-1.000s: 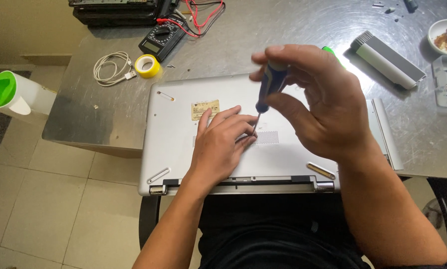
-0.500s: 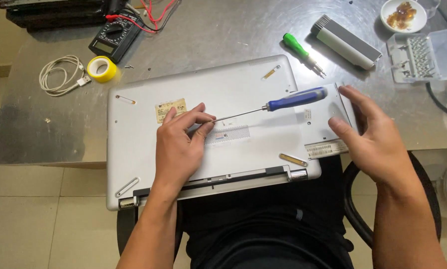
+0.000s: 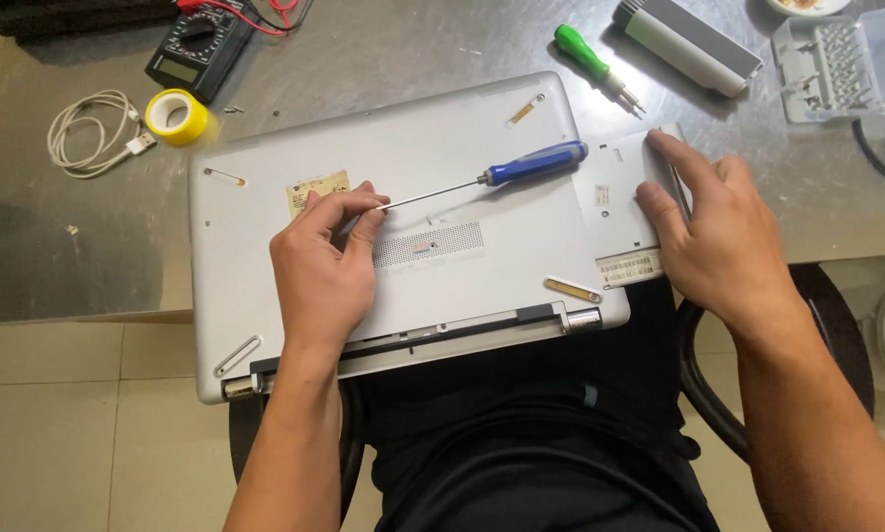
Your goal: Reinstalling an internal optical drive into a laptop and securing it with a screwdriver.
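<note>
While our left hand (image 3: 322, 258) rests on the upturned silver laptop (image 3: 442, 286), fingertips pinching the thin shaft of the blue-handled screwdriver (image 3: 482, 180), our right hand (image 3: 715, 232) lies open with its fingers on the flat grey drive tray (image 3: 620, 202) protruding from the laptop's side. Beyond the right hand, a clear plastic case (image 3: 837, 64) holds metal bits. The laptop's base is matte, with a perforated vent just beside the left fingers.

One head-worn camera looks steeply down, close over the upturned laptop (image 3: 403, 227) on the metal table (image 3: 413, 49).
</note>
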